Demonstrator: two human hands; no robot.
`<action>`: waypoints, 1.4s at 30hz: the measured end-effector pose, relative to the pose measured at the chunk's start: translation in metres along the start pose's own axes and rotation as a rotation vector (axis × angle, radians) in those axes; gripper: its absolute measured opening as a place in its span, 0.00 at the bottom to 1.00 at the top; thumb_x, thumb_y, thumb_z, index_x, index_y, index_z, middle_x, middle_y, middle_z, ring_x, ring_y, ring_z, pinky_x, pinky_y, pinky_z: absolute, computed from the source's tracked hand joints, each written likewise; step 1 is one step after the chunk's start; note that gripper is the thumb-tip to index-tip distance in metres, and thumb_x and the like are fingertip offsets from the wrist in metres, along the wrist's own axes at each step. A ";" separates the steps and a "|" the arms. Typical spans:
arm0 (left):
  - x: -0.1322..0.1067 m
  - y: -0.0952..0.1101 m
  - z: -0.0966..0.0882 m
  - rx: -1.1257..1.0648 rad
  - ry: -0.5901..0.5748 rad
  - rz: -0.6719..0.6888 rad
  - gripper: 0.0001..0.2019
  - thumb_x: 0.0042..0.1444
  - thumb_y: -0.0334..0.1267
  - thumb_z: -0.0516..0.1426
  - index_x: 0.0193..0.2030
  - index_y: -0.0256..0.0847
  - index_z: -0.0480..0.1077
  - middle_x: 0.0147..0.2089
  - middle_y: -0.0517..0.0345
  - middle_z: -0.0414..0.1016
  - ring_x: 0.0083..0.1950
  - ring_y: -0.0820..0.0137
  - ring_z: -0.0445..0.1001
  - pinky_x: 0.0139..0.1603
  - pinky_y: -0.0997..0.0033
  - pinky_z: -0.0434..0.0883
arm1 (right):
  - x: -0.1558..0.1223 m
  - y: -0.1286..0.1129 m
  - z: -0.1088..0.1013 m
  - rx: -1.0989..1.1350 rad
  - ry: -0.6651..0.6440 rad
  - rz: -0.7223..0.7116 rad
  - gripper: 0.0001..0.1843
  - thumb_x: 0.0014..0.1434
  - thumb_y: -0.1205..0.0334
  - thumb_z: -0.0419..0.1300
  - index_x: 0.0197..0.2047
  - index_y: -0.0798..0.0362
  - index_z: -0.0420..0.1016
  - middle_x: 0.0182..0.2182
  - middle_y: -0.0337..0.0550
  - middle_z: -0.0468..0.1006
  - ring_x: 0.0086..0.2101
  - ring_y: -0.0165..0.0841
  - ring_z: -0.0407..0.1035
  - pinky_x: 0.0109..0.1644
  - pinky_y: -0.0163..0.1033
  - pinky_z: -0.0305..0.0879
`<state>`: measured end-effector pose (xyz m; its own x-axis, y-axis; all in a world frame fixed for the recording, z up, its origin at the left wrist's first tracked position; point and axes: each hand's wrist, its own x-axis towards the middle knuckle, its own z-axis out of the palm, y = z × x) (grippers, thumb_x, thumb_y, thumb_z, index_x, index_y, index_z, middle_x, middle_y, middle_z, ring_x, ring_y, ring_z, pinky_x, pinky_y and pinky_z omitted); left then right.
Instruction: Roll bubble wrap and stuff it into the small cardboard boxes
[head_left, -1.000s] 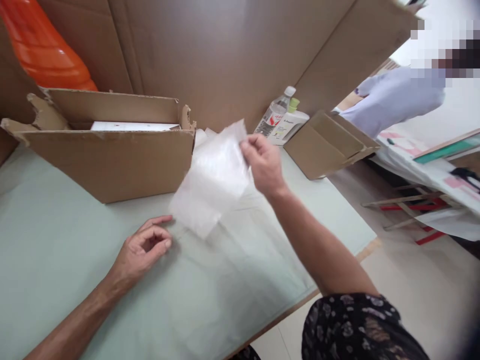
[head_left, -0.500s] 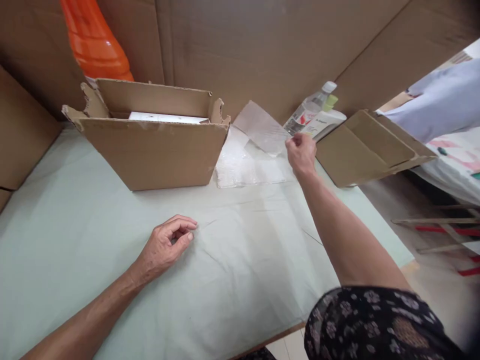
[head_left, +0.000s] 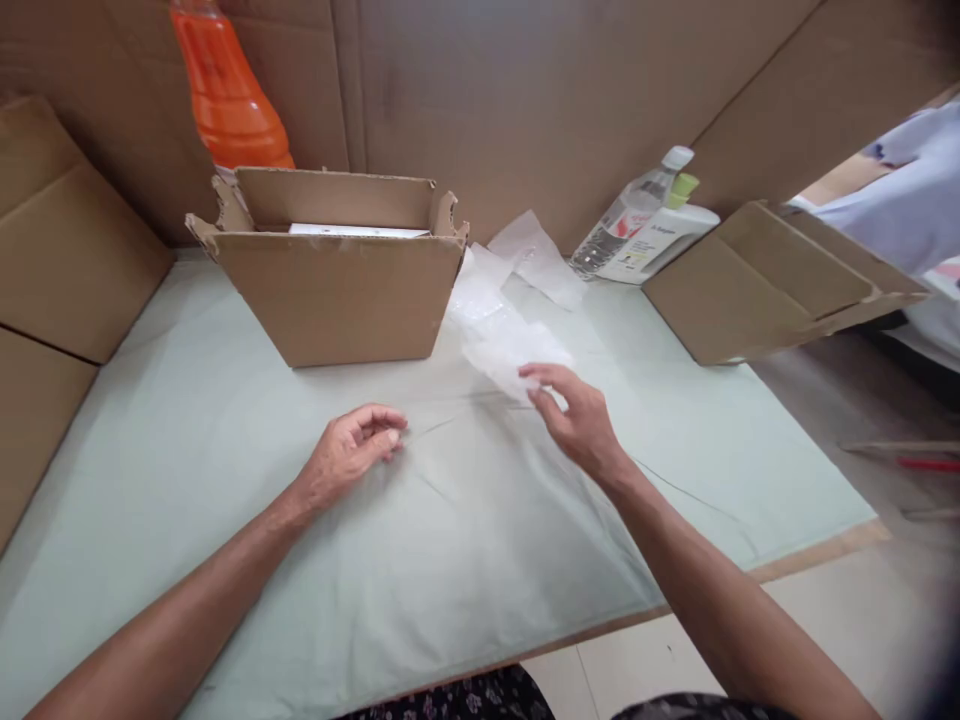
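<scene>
My right hand point(head_left: 574, 415) has its thumb and fingers pinched at the near edge of a thin, whitish, see-through plastic sheet point(head_left: 499, 335), which looks like bubble wrap. A second translucent sheet point(head_left: 536, 255) lies just behind it. My left hand point(head_left: 356, 445) rests low over the cloth, fingers loosely curled and nothing visible in them. Beyond it stands an open cardboard box point(head_left: 337, 300) with torn upper edges. A white flat item point(head_left: 360, 231) shows inside the box, mostly hidden by its front wall.
Behind the box rises an orange bottle point(head_left: 240, 110). A clear plastic bottle point(head_left: 626, 215) and a white bottle point(head_left: 652, 245) stand at the back right, beside another cardboard box point(head_left: 765, 285). Cardboard panels wall the pale green cloth-covered table point(head_left: 225, 620). Another person's sleeve point(head_left: 892, 190) shows at far right.
My right hand has come back from beside the bottles toward me and left, and the near plastic sheet has been drawn toward me. My left hand stays about where it was. The view has shifted slightly.
</scene>
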<state>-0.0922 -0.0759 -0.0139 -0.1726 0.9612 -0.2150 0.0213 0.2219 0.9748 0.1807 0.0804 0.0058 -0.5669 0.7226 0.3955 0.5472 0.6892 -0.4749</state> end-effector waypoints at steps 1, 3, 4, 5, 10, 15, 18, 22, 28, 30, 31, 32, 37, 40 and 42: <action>0.000 0.005 -0.001 -0.049 -0.012 -0.045 0.23 0.54 0.52 0.64 0.51 0.39 0.75 0.47 0.46 0.81 0.41 0.62 0.80 0.42 0.62 0.77 | -0.016 -0.013 -0.001 0.072 -0.010 -0.101 0.10 0.68 0.65 0.54 0.45 0.48 0.76 0.49 0.47 0.83 0.52 0.39 0.76 0.56 0.48 0.71; -0.002 0.012 0.000 -0.109 -0.046 -0.128 0.31 0.55 0.57 0.62 0.59 0.39 0.70 0.48 0.45 0.80 0.43 0.62 0.79 0.41 0.61 0.77 | -0.046 -0.041 0.006 0.187 -0.086 -0.315 0.12 0.67 0.71 0.52 0.46 0.48 0.74 0.48 0.45 0.84 0.51 0.36 0.77 0.54 0.45 0.72; -0.004 0.013 0.001 -0.105 -0.077 -0.164 0.34 0.56 0.59 0.61 0.63 0.39 0.67 0.46 0.47 0.79 0.41 0.62 0.78 0.39 0.62 0.76 | -0.058 -0.053 0.012 0.218 -0.141 -0.409 0.14 0.67 0.73 0.51 0.46 0.49 0.73 0.48 0.45 0.83 0.50 0.35 0.76 0.53 0.44 0.72; -0.007 0.013 0.003 -0.077 -0.121 -0.189 0.36 0.56 0.59 0.61 0.65 0.39 0.65 0.42 0.51 0.78 0.39 0.64 0.77 0.37 0.64 0.75 | -0.069 -0.064 0.020 0.231 -0.197 -0.483 0.14 0.66 0.75 0.50 0.46 0.49 0.73 0.49 0.45 0.83 0.49 0.35 0.76 0.52 0.44 0.72; -0.023 0.001 0.016 0.173 -0.179 -0.116 0.30 0.55 0.47 0.60 0.64 0.40 0.68 0.30 0.65 0.64 0.29 0.73 0.62 0.31 0.72 0.62 | -0.091 -0.080 0.031 0.203 -0.340 -0.473 0.11 0.71 0.60 0.54 0.51 0.53 0.73 0.55 0.52 0.80 0.55 0.40 0.73 0.55 0.49 0.69; -0.036 -0.002 0.010 0.183 0.080 -0.160 0.26 0.54 0.51 0.57 0.56 0.37 0.74 0.33 0.60 0.68 0.31 0.72 0.63 0.32 0.71 0.63 | -0.058 -0.037 0.004 0.056 -0.202 -0.278 0.11 0.71 0.61 0.55 0.51 0.50 0.76 0.51 0.50 0.82 0.51 0.41 0.76 0.55 0.50 0.70; -0.041 0.001 0.001 0.155 0.132 -0.238 0.28 0.51 0.54 0.60 0.55 0.37 0.74 0.34 0.60 0.69 0.32 0.71 0.65 0.32 0.71 0.65 | -0.007 0.018 -0.008 -0.083 -0.111 -0.056 0.09 0.68 0.63 0.59 0.47 0.50 0.80 0.53 0.50 0.81 0.54 0.45 0.75 0.60 0.55 0.69; -0.042 -0.002 -0.007 0.085 0.114 -0.302 0.32 0.50 0.56 0.64 0.58 0.40 0.73 0.39 0.57 0.71 0.35 0.70 0.68 0.34 0.71 0.69 | 0.071 0.100 -0.010 -0.226 -0.051 0.290 0.11 0.60 0.69 0.63 0.47 0.56 0.80 0.61 0.57 0.74 0.59 0.47 0.70 0.65 0.55 0.63; -0.037 -0.005 -0.014 0.091 0.076 -0.392 0.29 0.50 0.59 0.65 0.53 0.41 0.77 0.36 0.57 0.71 0.35 0.70 0.66 0.36 0.70 0.67 | 0.131 0.164 0.001 -0.368 0.012 0.430 0.05 0.66 0.68 0.59 0.44 0.58 0.75 0.49 0.57 0.78 0.55 0.47 0.71 0.62 0.61 0.59; -0.036 -0.005 -0.016 0.087 0.075 -0.395 0.29 0.49 0.59 0.65 0.53 0.42 0.77 0.38 0.56 0.72 0.36 0.69 0.67 0.38 0.69 0.67 | 0.135 0.165 -0.004 -0.422 0.001 0.419 0.09 0.68 0.65 0.57 0.35 0.57 0.74 0.39 0.50 0.78 0.54 0.45 0.72 0.62 0.59 0.58; -0.036 -0.005 -0.016 0.081 0.076 -0.393 0.29 0.50 0.59 0.65 0.53 0.42 0.77 0.39 0.56 0.72 0.36 0.69 0.68 0.38 0.69 0.67 | 0.135 0.162 -0.010 -0.448 -0.011 0.407 0.12 0.69 0.65 0.56 0.33 0.58 0.73 0.34 0.48 0.77 0.53 0.44 0.73 0.62 0.59 0.57; -0.036 -0.005 -0.016 0.075 0.076 -0.392 0.29 0.50 0.59 0.64 0.54 0.42 0.77 0.38 0.57 0.71 0.36 0.69 0.67 0.38 0.69 0.67 | 0.132 0.156 -0.016 -0.474 -0.025 0.397 0.13 0.69 0.66 0.55 0.32 0.58 0.73 0.31 0.46 0.76 0.51 0.44 0.74 0.61 0.59 0.57; -0.037 -0.004 -0.014 0.075 0.041 -0.398 0.31 0.51 0.58 0.63 0.56 0.40 0.75 0.31 0.62 0.65 0.32 0.71 0.64 0.35 0.69 0.64 | 0.078 0.088 -0.048 -0.539 -0.196 0.371 0.13 0.63 0.72 0.55 0.40 0.54 0.81 0.25 0.46 0.79 0.35 0.44 0.77 0.52 0.58 0.64; -0.038 -0.002 -0.013 0.083 0.051 -0.372 0.32 0.49 0.57 0.64 0.56 0.39 0.74 0.30 0.63 0.64 0.31 0.71 0.63 0.33 0.69 0.64 | 0.023 0.024 -0.048 -0.474 -0.345 0.329 0.16 0.61 0.69 0.56 0.45 0.53 0.84 0.26 0.46 0.82 0.29 0.40 0.76 0.44 0.48 0.68; -0.038 0.000 -0.012 0.085 0.060 -0.352 0.31 0.47 0.55 0.65 0.55 0.39 0.74 0.30 0.63 0.65 0.30 0.71 0.64 0.33 0.70 0.64 | -0.010 -0.018 -0.040 -0.340 -0.451 0.244 0.17 0.63 0.66 0.56 0.48 0.53 0.84 0.30 0.46 0.84 0.30 0.38 0.77 0.44 0.45 0.69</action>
<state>-0.0974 -0.1148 -0.0051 -0.2411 0.8128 -0.5303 0.0312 0.5526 0.8328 0.2012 0.0632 0.0423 -0.5643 0.8195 -0.1002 0.8178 0.5383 -0.2034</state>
